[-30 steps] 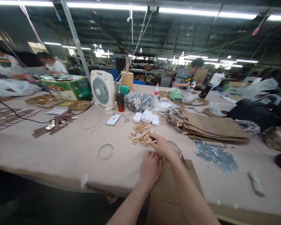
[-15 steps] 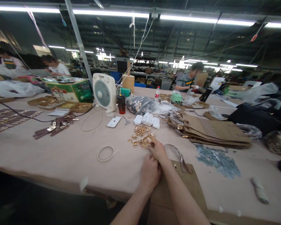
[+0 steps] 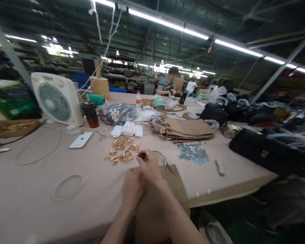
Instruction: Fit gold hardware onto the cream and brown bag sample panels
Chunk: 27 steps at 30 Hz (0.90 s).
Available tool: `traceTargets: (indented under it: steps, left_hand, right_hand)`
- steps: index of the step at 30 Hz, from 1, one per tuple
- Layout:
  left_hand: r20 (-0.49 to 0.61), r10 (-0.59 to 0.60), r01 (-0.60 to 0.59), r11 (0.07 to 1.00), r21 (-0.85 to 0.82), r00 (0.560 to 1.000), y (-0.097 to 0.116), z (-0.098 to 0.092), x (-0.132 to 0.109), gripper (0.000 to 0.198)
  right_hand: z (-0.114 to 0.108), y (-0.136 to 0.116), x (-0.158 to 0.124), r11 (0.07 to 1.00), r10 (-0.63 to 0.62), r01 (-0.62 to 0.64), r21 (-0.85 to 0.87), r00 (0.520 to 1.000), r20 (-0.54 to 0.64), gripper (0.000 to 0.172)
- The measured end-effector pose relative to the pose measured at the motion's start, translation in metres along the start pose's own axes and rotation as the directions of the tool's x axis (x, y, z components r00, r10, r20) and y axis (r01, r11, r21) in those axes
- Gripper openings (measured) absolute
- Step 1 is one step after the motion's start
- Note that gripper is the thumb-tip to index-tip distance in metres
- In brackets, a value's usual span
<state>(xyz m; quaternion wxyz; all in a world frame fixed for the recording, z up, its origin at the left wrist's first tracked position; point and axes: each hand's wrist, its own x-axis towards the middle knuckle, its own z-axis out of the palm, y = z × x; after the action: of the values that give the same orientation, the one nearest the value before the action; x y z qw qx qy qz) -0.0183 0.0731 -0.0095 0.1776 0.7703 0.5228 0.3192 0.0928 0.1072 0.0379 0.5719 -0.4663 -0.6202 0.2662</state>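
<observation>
Right hand (image 3: 150,165): fingers pinched on one small piece (image 3: 140,155), mostly hidden, just right of gold fittings (image 3: 122,143) too jumbled to count! Left hand (image 3: 133,184): fingers curled, grip can't be told. One brown panel (image 3: 176,188), partly covered, lies near.

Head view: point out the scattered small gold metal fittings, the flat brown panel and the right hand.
Small gold metal fittings (image 3: 122,143), head view: upper cluster.
Flat brown panel (image 3: 150,214), head view: surface between the forearms.
Right hand (image 3: 150,166), head view: back of it.
</observation>
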Motion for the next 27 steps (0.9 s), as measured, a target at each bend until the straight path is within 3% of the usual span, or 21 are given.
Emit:
traceTargets:
  steps: [3,7,11,14,17,19,22,24,27]
  left_hand:
    - [-0.009,0.011,-0.011,1.0,0.025,1.0,-0.001,0.002,0.004,0.026]
    - [-0.024,-0.002,0.003,0.999,0.047,1.0,0.001,0.004,0.004,0.03]
    - [-0.053,0.02,-0.017,0.998,0.062,0.998,0.0,0.008,0.003,0.03]
    - [-0.098,-0.023,0.024,1.0,0.015,0.995,-0.003,0.012,0.003,0.034]
    - [-0.194,-0.16,0.137,0.983,-0.122,0.968,-0.006,0.016,0.005,0.038]
    - [-0.279,-0.262,0.202,0.953,-0.226,0.924,-0.008,0.016,0.006,0.042]
    - [-0.42,-0.338,0.227,0.929,-0.293,0.842,-0.008,0.014,0.008,0.066]
    - [-0.491,-0.305,0.195,0.945,-0.263,0.816,-0.006,0.01,0.011,0.079]
    - [-0.483,-0.121,0.079,0.991,-0.107,0.867,-0.001,0.003,0.021,0.069]
  right_hand:
    - [-0.04,-0.003,-0.015,0.987,0.123,-0.104,0.126,0.98,-0.157,0.017]
    - [-0.1,0.015,-0.043,0.958,0.266,-0.197,0.21,0.883,-0.387,0.027]
    - [-0.141,0.043,-0.075,0.942,0.333,-0.264,0.207,0.81,-0.482,0.036]
    - [-0.152,0.058,-0.094,0.928,0.372,-0.334,0.163,0.827,-0.422,0.037]
    - [-0.152,0.063,-0.104,0.924,0.378,-0.371,0.09,0.857,-0.351,0.035]
    - [-0.15,0.062,-0.105,0.929,0.361,-0.366,0.051,0.869,-0.339,0.034]
    - [-0.148,0.059,-0.103,0.933,0.346,-0.36,0.022,0.878,-0.331,0.033]
    - [-0.148,0.056,-0.102,0.93,0.352,-0.368,0.014,0.876,-0.33,0.034]
    - [-0.147,0.054,-0.101,0.922,0.367,-0.387,0.007,0.868,-0.335,0.037]
